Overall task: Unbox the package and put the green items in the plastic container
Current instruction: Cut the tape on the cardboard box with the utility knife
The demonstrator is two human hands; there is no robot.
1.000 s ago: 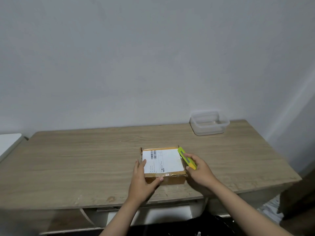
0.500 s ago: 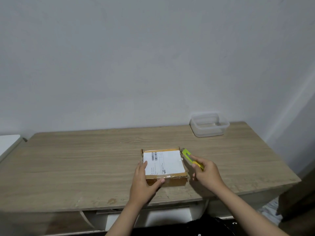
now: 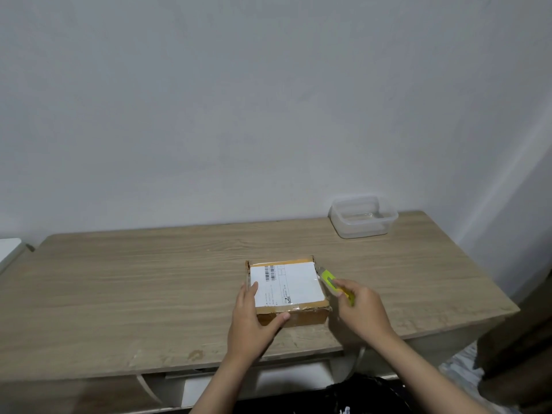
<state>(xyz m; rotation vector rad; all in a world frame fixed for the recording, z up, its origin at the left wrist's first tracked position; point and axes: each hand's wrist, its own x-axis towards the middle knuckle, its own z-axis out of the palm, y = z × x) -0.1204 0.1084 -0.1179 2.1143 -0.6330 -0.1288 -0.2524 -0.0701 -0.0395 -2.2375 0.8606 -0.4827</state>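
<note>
Head view shows your left hand [image 3: 249, 319] gripping the package [image 3: 288, 289] at its near-left corner, steadying it near the surface's [image 3: 119, 294] front edge. Your right hand [image 3: 363, 312] is clamped on the yellow-green cutter [image 3: 330, 279], its tip at the package's far-right corner. You're at the tape-cutting step; next, draw the blade along that right seam, shallow. The plastic container [image 3: 363, 216] waits far right.

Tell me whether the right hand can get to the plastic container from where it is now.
Probably yes. The right hand grips the yellow cutter beside the cardboard box, and only bare table lies between it and the plastic container at the far edge.
</note>
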